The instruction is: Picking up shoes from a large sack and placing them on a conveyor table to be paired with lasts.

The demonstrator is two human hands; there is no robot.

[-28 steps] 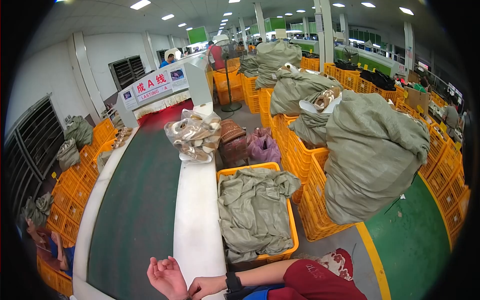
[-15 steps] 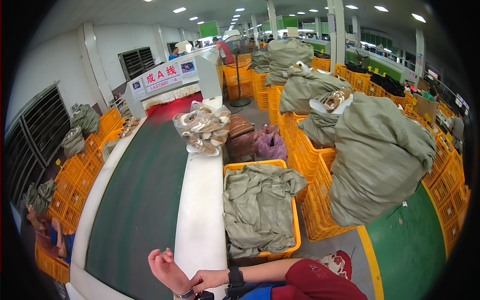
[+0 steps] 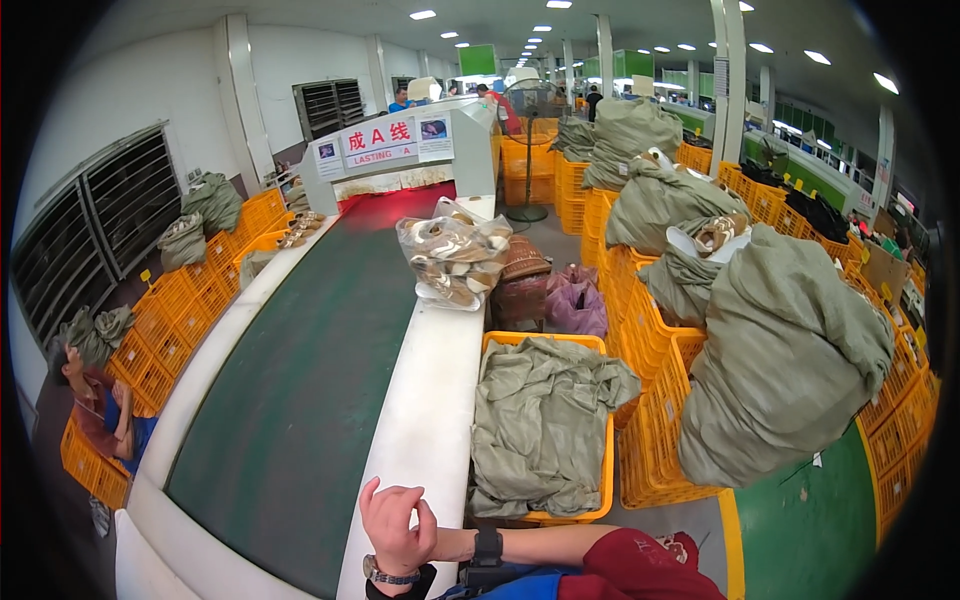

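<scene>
Head view: our left hand (image 3: pixel 396 522) is raised, fingers loosely curled around nothing we can see, with a watch (image 3: pixel 390 573) on its wrist. Our right hand is hidden behind it, so we cannot tell its grip; its forearm (image 3: pixel 545 543) shows. We judge both hands are busy near the left wrist; reaching elsewhere would call for parting them. Beyond, a bag of shoes (image 3: pixel 455 255) sits on the ledge (image 3: pixel 420 430). Farther off, a sign (image 3: pixel 380 140) bears red characters; no brand is legible.
</scene>
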